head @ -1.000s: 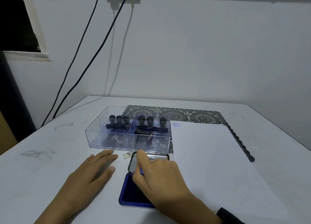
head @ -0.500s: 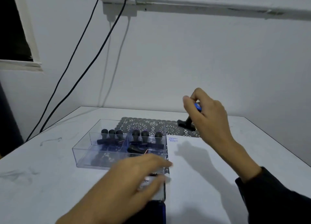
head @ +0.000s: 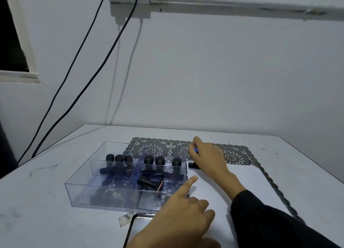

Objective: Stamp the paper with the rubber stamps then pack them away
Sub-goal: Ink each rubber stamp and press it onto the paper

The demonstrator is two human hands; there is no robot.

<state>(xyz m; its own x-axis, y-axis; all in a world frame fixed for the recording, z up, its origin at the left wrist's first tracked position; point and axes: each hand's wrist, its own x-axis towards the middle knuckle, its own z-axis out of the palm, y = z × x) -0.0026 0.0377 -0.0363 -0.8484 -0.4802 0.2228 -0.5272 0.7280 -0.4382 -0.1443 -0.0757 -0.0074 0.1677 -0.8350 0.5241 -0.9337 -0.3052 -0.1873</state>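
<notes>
At frame centre, right hand (head: 208,158) grips stamp (head: 192,165) upright, base down on paper (head: 245,180); left hand (head: 178,216) empty, forefinger extended. White surface (head: 37,201), white wall (head: 223,71).

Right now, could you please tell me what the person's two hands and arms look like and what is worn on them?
The right hand is bare, with a black long sleeve covering the forearm. The left hand is bare too; no sleeve, ring or watch shows on it.

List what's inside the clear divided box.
Black-handled rubber stamps: three upright in the rear-left compartment, three upright rear-right with a toppled stamp before them. The left hand covers the box's front-right corner; anything there is hidden.
</notes>
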